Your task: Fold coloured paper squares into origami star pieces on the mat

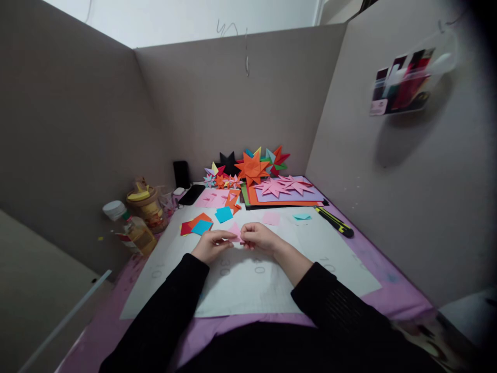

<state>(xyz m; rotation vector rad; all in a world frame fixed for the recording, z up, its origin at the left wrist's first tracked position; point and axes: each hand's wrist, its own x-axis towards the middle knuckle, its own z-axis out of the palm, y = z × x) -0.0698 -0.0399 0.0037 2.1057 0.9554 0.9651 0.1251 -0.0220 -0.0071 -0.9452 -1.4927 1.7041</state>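
Observation:
Between my two hands, just above the white sheet, is a small piece of pink paper (pixel 235 231). My left hand (pixel 212 245) pinches its left side, thumb below and fingers on top. The right side is gripped by my right hand (pixel 259 238), whose curled fingers hide part of it. Beyond the right hand lies a flat pink paper square (pixel 271 218), and right of that a folded light-blue paper piece (pixel 302 217). Blue paper squares (pixel 224 215) and a stack of orange and red squares (pixel 187 228) lie past my left hand.
Folded paper stars (pixel 253 167) stand at the back, with pink stars (pixel 274 187) on stacked coloured sheets (pixel 310 196). A yellow-black utility knife (pixel 334 223) lies right. Leftward are a glue bottle (pixel 142 235), a tub (pixel 149 207) and a black phone (pixel 192 195). Grey panels (pixel 240 103) enclose the table.

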